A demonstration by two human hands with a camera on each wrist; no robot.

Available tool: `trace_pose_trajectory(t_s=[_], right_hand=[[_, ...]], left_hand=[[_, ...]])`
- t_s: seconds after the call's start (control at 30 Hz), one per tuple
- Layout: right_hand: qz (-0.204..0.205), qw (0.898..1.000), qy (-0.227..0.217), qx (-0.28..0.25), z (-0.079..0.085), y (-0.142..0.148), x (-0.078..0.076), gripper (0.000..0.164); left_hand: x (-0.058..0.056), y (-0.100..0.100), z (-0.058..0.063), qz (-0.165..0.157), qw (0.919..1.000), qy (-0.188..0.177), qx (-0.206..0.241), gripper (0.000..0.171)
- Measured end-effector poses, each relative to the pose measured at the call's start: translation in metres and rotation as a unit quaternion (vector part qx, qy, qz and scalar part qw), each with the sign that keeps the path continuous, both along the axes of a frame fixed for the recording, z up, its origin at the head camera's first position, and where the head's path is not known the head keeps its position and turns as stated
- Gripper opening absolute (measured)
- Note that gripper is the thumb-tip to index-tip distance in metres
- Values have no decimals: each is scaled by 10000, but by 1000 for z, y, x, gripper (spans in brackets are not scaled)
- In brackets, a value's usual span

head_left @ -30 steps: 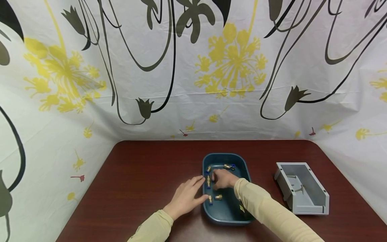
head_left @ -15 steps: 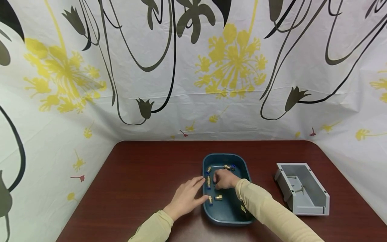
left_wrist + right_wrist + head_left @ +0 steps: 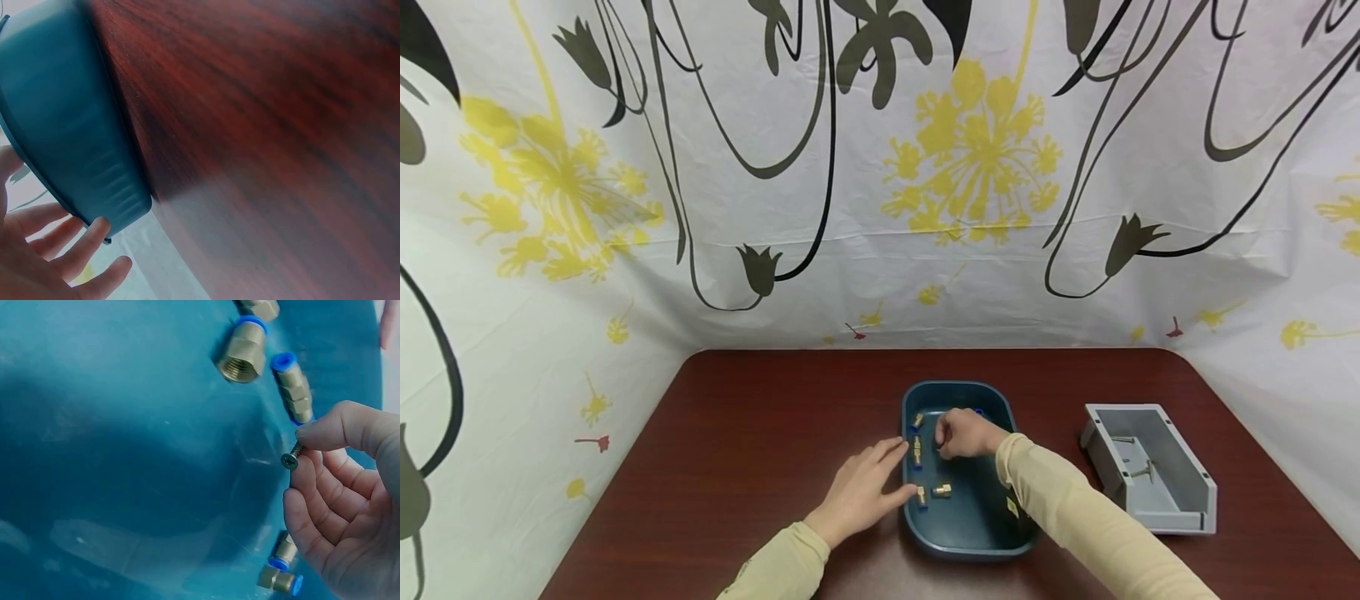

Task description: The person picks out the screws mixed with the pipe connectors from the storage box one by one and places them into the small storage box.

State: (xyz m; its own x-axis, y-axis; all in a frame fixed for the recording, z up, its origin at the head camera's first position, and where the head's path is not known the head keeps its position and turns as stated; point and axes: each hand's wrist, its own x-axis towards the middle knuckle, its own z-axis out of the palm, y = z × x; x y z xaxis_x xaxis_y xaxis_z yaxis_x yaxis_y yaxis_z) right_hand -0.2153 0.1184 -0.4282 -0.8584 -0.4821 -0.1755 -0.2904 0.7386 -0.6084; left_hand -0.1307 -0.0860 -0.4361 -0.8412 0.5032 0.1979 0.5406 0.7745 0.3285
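Observation:
Between thumb and fingertips, my right hand (image 3: 967,433) pinches a small cross-head screw (image 3: 290,460), its head showing in the right wrist view. That hand is over the blue tray (image 3: 970,529). My left hand (image 3: 862,490) lies at the tray's left side with fingers spread. In the left wrist view its fingertips (image 3: 97,230) rest at the tray's rim. Brass fittings with blue ends lie in the tray, among them one near its middle (image 3: 942,490) and a longer one (image 3: 917,452) by the left wall.
A grey open box (image 3: 1172,522) stands right of the tray, with screws (image 3: 1142,469) inside. Both rest on a dark red-brown table (image 3: 775,433). A patterned cloth (image 3: 850,208) hangs behind the table. My right sleeve (image 3: 1075,508) crosses the tray's right rim.
My right hand has moved right and slightly away from me inside the tray, now covering most of the fittings at the far end. My left hand stays in place.

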Motion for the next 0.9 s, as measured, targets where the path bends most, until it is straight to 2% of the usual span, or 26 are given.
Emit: trace_pose_trajectory(t_s=[0.53, 0.9], right_hand=[[484, 9982, 357, 70, 27, 15, -3, 16], [701, 9962, 445, -267, 43, 32, -9, 9]], left_hand=[[1, 0, 0, -32, 9999, 90, -75, 59], [1, 1, -1, -17, 9999, 98, -66, 60]])
